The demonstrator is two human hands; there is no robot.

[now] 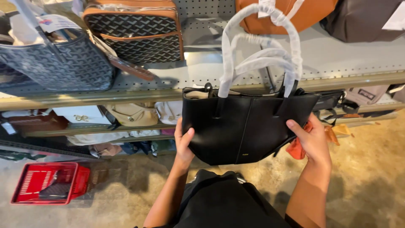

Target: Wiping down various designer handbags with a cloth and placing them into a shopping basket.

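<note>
Hands are both gripping the black tote bag (pixel 247 126): your left hand (pixel 184 145) is clamping its left edge, your right hand (pixel 311 141) is clamping the right edge along with an orange cloth (pixel 296 148). You're holding the bag upright in front of the metal shelf (pixel 337 63), its white-wrapped handles (pixel 261 50) standing up. Red basket (pixel 50 182) is sitting on the floor, lower left.
</note>
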